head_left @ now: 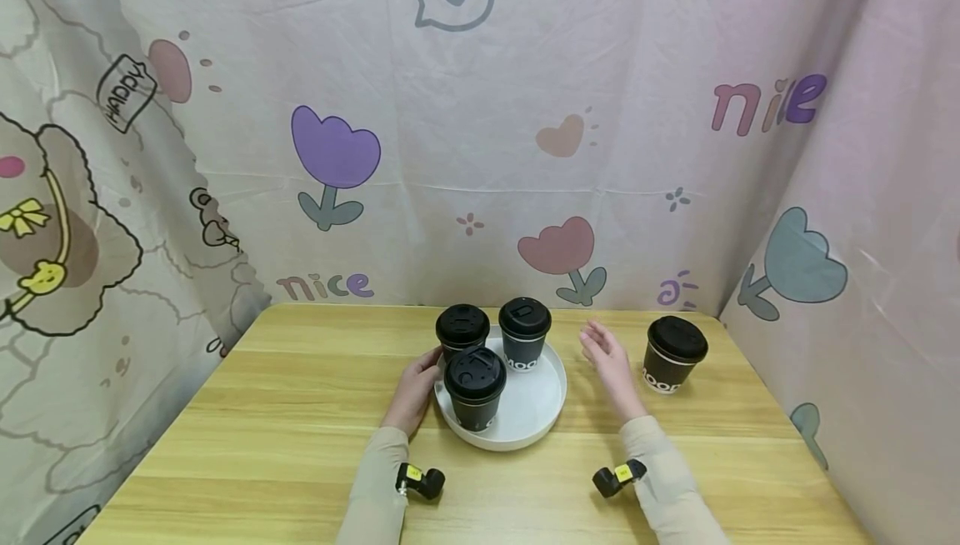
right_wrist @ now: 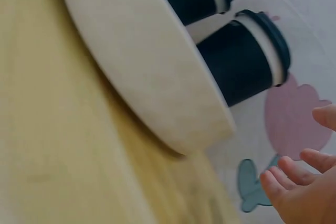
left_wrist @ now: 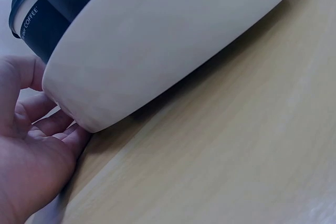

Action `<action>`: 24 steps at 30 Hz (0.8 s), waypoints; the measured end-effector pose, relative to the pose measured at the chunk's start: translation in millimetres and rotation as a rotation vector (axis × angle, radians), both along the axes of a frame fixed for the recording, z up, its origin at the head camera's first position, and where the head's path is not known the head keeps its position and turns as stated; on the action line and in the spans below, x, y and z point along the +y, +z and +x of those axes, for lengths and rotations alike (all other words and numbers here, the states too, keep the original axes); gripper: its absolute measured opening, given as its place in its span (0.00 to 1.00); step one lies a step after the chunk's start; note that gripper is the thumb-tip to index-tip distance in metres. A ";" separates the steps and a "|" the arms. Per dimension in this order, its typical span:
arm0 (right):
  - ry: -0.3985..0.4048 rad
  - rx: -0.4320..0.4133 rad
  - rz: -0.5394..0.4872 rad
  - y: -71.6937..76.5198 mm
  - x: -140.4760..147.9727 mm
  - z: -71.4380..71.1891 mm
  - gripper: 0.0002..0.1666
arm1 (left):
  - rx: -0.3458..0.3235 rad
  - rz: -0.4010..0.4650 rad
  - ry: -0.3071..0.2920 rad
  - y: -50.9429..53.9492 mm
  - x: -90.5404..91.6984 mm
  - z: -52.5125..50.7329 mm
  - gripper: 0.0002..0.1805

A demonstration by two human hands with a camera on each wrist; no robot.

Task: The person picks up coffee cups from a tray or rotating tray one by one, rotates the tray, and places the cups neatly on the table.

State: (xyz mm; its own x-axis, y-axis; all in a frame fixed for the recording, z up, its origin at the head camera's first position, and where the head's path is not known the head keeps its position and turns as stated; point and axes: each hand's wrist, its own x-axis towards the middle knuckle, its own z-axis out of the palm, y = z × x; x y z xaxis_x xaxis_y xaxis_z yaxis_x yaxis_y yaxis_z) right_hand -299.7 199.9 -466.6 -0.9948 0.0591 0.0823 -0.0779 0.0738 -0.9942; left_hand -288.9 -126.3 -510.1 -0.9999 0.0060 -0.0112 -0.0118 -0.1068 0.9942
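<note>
Tray: white round tray sits on the bench, mid-front; shadow under its wall, cannot tell if the left edge is slightly raised.
Cups on tray: three black lidded ones, all upright. Front cup, back-left cup, back-right cup. Front and back-left overlap in the head view; cannot tell if they touch.
Lone cup: fourth lidded cup stands upright on the bench, right of the tray, well apart from it.
Left hand: left hand pinches the tray's left edge, fingers against the low wall, close beside two cups.
Right hand: right hand is empty, fingers loosely spread, between tray and lone cup, touching neither.
Tip risk: lifting on the left-hand grip alone would probably tilt the tray; cups could slide right or topple. Cause: one-sided support.
Knock risk: left fingers shifting upward could bump the back-left or front cup. Cause: tight clearance.
Side-swipe risk: right hand swinging outward could clip the lone cup; inward, the back-right one.
Spill: contents hidden by lids; if full, likely top-heavy.
</note>
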 end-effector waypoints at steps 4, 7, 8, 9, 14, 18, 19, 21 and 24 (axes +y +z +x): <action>0.053 -0.042 -0.056 -10.0 -9.5 0.6 0.35 | -0.003 -0.010 -0.002 0.2 -0.1 0.2 0.36; 0.076 -0.072 -0.064 -16.7 -15.6 1.2 0.35 | -0.005 -0.010 -0.001 0.2 -0.2 -0.3 0.36; 0.082 -0.077 -0.055 -19.1 -17.3 1.1 0.35 | -0.004 -0.011 0.000 0.3 -0.3 -0.4 0.36; 0.083 -0.081 -0.042 -21.4 -19.0 1.0 0.35 | -0.003 -0.010 0.002 0.6 -0.2 -0.2 0.36; 0.094 -0.080 0.007 -31.7 -25.0 -0.2 0.32 | -0.009 -0.008 0.008 1.0 0.4 0.3 0.36; 0.099 -0.077 0.017 -38.4 -27.4 -0.7 0.32 | -0.014 0.004 0.007 0.6 0.2 -0.4 0.36; 0.099 -0.079 0.015 -39.4 -27.9 -0.5 0.31 | -0.012 0.004 0.005 0.6 0.1 -0.6 0.36; 0.101 -0.085 0.009 -40.7 -28.8 0.0 0.31 | -0.010 0.006 0.001 0.4 -0.1 -0.8 0.36; 0.110 -0.086 0.001 -41.1 -30.1 0.9 0.31 | -0.011 0.009 -0.003 0.3 -0.2 -0.6 0.36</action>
State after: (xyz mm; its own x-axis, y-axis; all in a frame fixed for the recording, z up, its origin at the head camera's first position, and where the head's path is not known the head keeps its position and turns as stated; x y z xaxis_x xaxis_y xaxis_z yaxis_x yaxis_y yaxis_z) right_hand -298.9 169.8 -507.7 -0.9987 -0.0505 -0.0035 -0.0001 0.0707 -0.9975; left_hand -289.5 -126.5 -509.8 -0.9997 0.0090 -0.0217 -0.0226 -0.1153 0.9931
